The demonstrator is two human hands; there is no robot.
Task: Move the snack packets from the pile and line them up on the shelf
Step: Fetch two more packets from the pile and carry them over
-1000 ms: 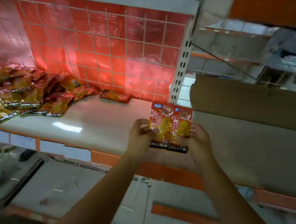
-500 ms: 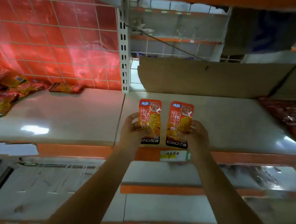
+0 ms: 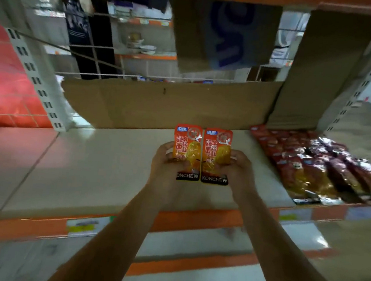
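Note:
Two orange snack packets with black "KONCHEW" bands stand upright side by side above the pale shelf (image 3: pixel 99 168). My left hand (image 3: pixel 165 168) grips the left packet (image 3: pixel 187 149) at its lower left edge. My right hand (image 3: pixel 237 171) grips the right packet (image 3: pixel 216 154) at its lower right edge. The two packets touch along their inner edges. On the right part of the shelf lie rows of lined-up dark red and gold packets (image 3: pixel 314 167). The pile is out of view to the left.
A brown cardboard sheet (image 3: pixel 172 107) stands along the back of the shelf, with another (image 3: pixel 319 81) upright at the right. A white slotted upright (image 3: pixel 35 78) divides this bay from the red-backed bay (image 3: pixel 0 88) at left. The orange shelf lip (image 3: pixel 194 221) carries price tags.
The view has swung right, away from the pile. Both hands carried the two packets over the right bay, and the packets that were apart half a second ago now touch.

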